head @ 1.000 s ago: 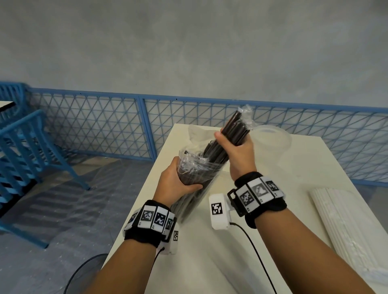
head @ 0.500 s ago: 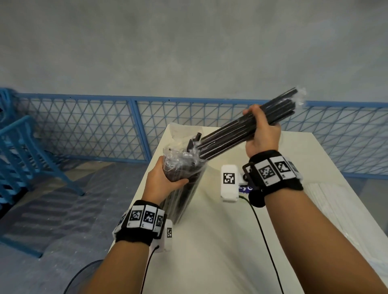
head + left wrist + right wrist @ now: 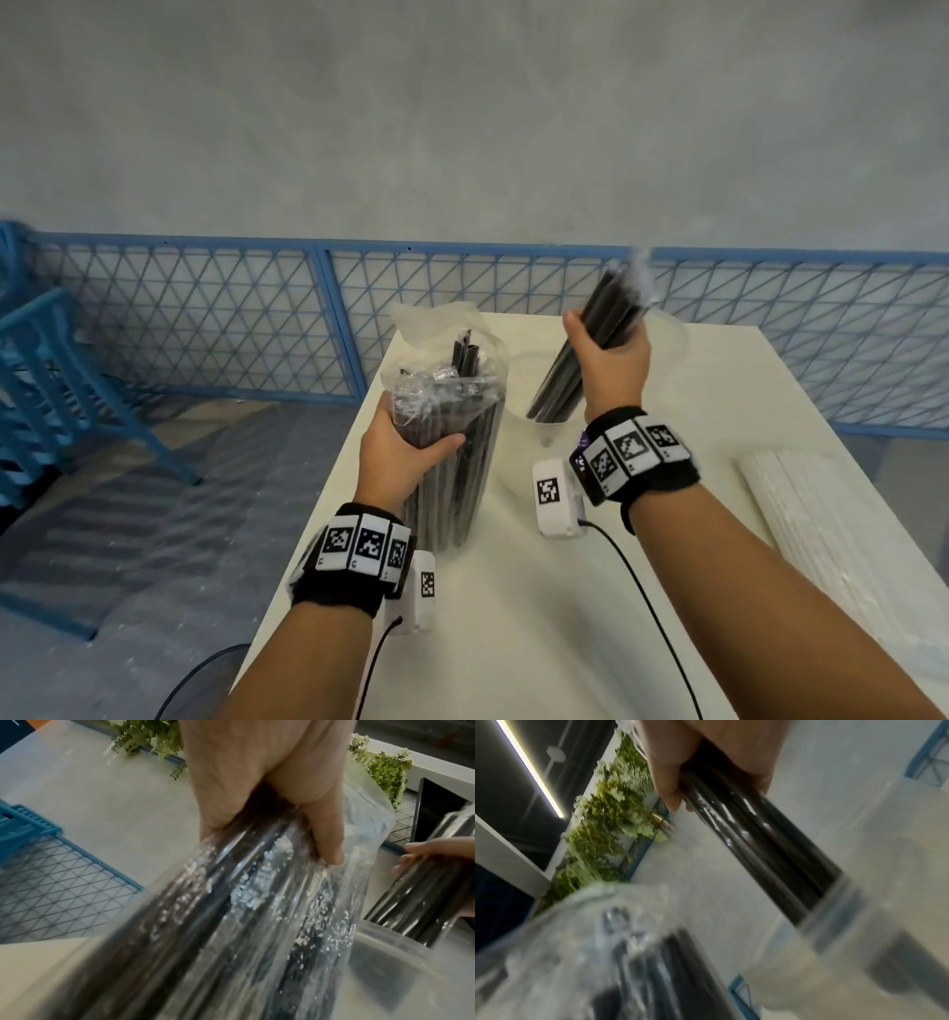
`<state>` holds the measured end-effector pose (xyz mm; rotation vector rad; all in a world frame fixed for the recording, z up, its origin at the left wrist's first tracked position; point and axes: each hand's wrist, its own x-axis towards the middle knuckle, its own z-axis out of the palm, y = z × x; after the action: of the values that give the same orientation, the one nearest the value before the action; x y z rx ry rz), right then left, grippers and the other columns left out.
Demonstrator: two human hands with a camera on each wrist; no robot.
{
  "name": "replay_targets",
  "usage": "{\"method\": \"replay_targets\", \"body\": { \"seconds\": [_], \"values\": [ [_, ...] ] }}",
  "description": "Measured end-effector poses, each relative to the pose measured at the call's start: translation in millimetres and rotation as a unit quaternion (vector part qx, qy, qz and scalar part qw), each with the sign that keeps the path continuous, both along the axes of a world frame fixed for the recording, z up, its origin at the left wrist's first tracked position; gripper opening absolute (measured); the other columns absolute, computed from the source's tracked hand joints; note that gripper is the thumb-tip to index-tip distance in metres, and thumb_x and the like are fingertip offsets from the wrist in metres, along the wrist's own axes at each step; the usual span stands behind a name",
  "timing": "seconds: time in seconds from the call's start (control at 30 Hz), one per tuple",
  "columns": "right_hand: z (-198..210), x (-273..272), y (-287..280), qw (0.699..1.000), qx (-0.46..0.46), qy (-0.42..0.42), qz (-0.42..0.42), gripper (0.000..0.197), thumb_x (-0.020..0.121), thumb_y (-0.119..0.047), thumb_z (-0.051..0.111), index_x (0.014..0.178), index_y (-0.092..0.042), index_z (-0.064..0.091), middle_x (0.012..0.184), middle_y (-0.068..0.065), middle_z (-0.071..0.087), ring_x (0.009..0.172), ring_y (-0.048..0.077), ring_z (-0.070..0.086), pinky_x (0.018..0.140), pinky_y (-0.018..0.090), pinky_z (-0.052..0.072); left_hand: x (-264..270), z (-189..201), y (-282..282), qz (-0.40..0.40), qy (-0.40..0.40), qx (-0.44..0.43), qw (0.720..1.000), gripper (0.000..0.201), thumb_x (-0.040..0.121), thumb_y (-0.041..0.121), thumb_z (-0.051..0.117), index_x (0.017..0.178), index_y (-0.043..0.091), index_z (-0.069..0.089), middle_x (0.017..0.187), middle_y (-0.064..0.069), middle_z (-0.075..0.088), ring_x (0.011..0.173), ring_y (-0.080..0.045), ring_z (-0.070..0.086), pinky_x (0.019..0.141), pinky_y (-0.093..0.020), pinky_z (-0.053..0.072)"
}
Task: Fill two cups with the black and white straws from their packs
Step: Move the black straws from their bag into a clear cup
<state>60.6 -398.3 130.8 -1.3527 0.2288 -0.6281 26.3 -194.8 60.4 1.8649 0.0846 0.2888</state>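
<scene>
My left hand (image 3: 411, 452) grips the clear pack of black straws (image 3: 452, 462), which stands upright on the white table (image 3: 513, 616); the left wrist view shows my fingers (image 3: 326, 833) wrapped round the crinkled pack (image 3: 231, 923). My right hand (image 3: 611, 354) holds a bunch of black straws (image 3: 565, 380) tilted, its lower ends inside a clear cup (image 3: 552, 429). In the right wrist view the bunch (image 3: 757, 845) enters the cup's rim (image 3: 834, 902). A second clear cup (image 3: 667, 339) stands behind my right hand. The pack of white straws (image 3: 821, 529) lies at the right.
A blue mesh fence (image 3: 205, 318) runs behind the table, with a grey wall above it. A blue chair (image 3: 61, 390) stands on the floor at the left. Cables (image 3: 642, 591) trail from my wrist cameras across the table's near part.
My right hand has pulled the bunch of black straws clear of the pack, swung it right and tipped its lower ends down into the clear cup. My left hand keeps holding the pack.
</scene>
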Motion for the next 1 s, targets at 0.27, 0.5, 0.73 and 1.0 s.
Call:
{"method": "replay_targets", "body": {
  "seconds": [0.27, 0.5, 0.73, 1.0],
  "values": [
    [-11, -8, 8, 0.975, -0.215, -0.053, -0.038, 0.045, 0.074, -0.021, 0.075, 0.113, -0.016, 0.054, 0.108, -0.005, 0.056, 0.104, 0.007, 0.052, 0.097, 0.019, 0.040, -7, -7, -2, -0.012, 0.005, -0.023, 1.000, 0.081, 0.057, 0.015, 0.088, 0.126, 0.017, 0.047, 0.115, 0.004, 0.060, 0.111, -0.014, 0.056, 0.097, -0.031, 0.045],
    [-1, -33, 46, 0.851, -0.498, -0.007, 0.166, 0.032, 0.090, -0.020, 0.057, 0.120, -0.008, 0.056, 0.111, 0.010, 0.063, 0.103, 0.022, 0.056, 0.089, 0.027, 0.040, -13, -12, 0, -0.018, -0.015, -0.039, 0.999, 0.079, 0.055, 0.012, 0.089, 0.122, 0.017, 0.048, 0.109, 0.007, 0.062, 0.108, -0.011, 0.058, 0.090, -0.023, 0.046],
    [12, -35, 51, 0.776, -0.563, 0.052, 0.280, 0.068, 0.071, -0.025, 0.078, 0.130, -0.016, 0.045, 0.123, 0.007, 0.059, 0.112, 0.022, 0.055, 0.088, 0.024, 0.039, -19, -19, 10, -0.072, 0.009, -0.027, 0.997, 0.080, 0.050, 0.018, 0.091, 0.118, 0.027, 0.049, 0.115, 0.002, 0.064, 0.110, -0.015, 0.060, 0.097, -0.039, 0.049],
    [8, -24, 56, 0.701, -0.612, 0.073, 0.358, 0.061, 0.067, -0.029, 0.079, 0.117, -0.014, 0.047, 0.111, 0.005, 0.058, 0.094, 0.024, 0.055, 0.070, 0.028, 0.036, -17, -15, 9, -0.127, 0.003, -0.031, 0.991, 0.085, 0.053, 0.000, 0.088, 0.117, 0.034, 0.045, 0.112, 0.009, 0.063, 0.107, -0.005, 0.061, 0.089, -0.024, 0.050]
  ]
}}
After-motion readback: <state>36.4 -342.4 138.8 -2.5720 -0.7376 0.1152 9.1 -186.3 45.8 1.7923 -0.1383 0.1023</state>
